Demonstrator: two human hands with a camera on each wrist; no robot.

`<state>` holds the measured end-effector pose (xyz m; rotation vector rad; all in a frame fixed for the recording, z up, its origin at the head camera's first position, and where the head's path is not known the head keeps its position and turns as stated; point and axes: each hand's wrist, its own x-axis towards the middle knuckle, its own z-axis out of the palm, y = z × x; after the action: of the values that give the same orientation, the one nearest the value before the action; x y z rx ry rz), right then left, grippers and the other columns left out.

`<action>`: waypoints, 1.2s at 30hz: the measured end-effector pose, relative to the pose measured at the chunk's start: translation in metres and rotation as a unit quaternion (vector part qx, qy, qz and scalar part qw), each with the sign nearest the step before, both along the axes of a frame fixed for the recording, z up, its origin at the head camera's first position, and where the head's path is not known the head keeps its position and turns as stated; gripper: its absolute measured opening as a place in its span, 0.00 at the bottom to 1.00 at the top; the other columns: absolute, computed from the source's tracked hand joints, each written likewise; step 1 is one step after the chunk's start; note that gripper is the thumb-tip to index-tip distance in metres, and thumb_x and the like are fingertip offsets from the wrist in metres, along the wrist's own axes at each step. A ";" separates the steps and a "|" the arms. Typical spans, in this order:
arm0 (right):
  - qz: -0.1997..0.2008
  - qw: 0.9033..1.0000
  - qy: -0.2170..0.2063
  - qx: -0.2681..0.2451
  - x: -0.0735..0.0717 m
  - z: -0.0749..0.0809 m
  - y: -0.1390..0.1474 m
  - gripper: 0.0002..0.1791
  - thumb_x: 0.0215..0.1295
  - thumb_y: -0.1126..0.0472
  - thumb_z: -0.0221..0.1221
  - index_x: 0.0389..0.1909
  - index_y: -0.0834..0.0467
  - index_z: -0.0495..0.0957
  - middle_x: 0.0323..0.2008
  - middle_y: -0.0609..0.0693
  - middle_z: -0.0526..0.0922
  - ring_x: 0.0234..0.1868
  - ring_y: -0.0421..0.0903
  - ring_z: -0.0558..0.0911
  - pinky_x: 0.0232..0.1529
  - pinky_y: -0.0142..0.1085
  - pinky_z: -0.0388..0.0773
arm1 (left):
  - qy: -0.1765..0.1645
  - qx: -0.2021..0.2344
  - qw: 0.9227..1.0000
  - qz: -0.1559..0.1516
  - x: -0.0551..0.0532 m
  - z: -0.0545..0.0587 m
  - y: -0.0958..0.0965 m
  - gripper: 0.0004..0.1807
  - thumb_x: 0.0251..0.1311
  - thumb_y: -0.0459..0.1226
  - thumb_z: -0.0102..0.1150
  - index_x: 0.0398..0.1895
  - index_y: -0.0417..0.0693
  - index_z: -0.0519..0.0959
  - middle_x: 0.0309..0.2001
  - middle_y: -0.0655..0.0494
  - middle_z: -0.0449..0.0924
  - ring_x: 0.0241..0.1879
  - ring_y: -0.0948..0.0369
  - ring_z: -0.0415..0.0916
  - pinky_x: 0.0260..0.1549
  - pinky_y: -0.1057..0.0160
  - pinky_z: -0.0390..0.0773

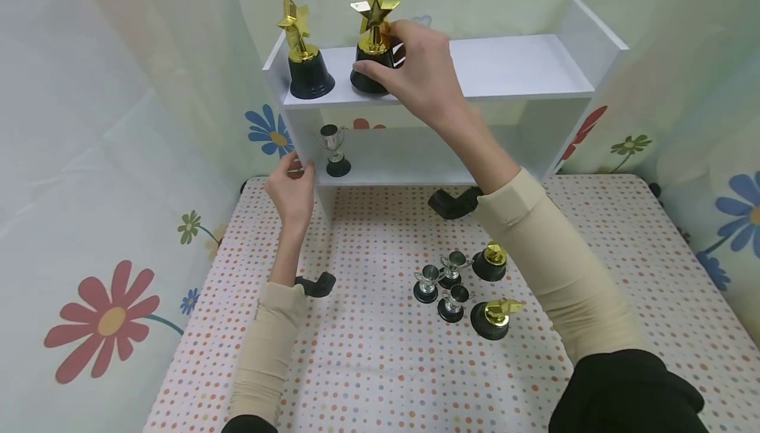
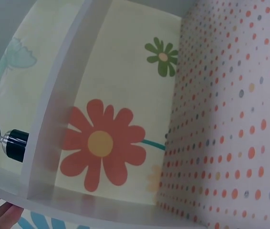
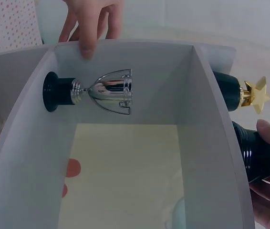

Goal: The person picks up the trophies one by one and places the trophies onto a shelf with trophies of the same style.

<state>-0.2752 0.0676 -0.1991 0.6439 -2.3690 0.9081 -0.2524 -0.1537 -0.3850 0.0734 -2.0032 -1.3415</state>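
Big spotted tabletop (image 1: 368,367), white shelf (image 1: 516,66), shiny trophies.
The right hand (image 1: 424,66) has its grip closed around a gold star trophy (image 1: 371,45), upright at the top board's front edge, near another star trophy (image 1: 304,55). The left hand's (image 1: 293,189) grip pinches the shelf's left side. Below stands a little silver cup (image 1: 333,143). A sideways bump could knock the stars over; a hard shove on the shelf could tip the cup.
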 end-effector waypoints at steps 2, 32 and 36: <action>-0.010 1.000 -0.006 0.005 -0.002 0.000 -0.003 0.26 0.65 0.49 0.70 0.54 0.65 0.81 0.50 0.56 0.86 0.44 0.47 0.83 0.46 0.32 0.80 | -0.002 0.001 1.000 -0.004 0.000 0.000 0.000 0.14 0.67 0.31 0.63 0.54 0.38 0.85 0.40 0.37 0.87 0.36 0.46 0.87 0.39 0.52 0.86; -0.008 0.986 0.155 -0.051 0.028 -0.021 0.021 0.29 0.61 0.49 0.73 0.54 0.66 0.80 0.43 0.59 0.89 0.40 0.53 0.87 0.44 0.42 0.85 | -0.002 -0.019 1.000 -0.001 0.002 0.004 -0.002 0.14 0.68 0.32 0.62 0.54 0.36 0.84 0.40 0.36 0.86 0.37 0.45 0.85 0.38 0.56 0.83; 0.020 0.975 0.215 -0.054 0.040 -0.029 0.034 0.25 0.63 0.53 0.72 0.51 0.68 0.82 0.41 0.60 0.89 0.38 0.52 0.87 0.41 0.39 0.85 | -0.003 -0.016 1.000 0.000 0.003 0.003 -0.001 0.13 0.69 0.32 0.62 0.53 0.36 0.85 0.41 0.37 0.86 0.37 0.46 0.85 0.39 0.57 0.83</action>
<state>-0.2357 0.1015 -0.2285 0.7610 -1.9154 0.8112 -0.2495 -0.1542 -0.3818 0.0633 -2.0295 -1.3104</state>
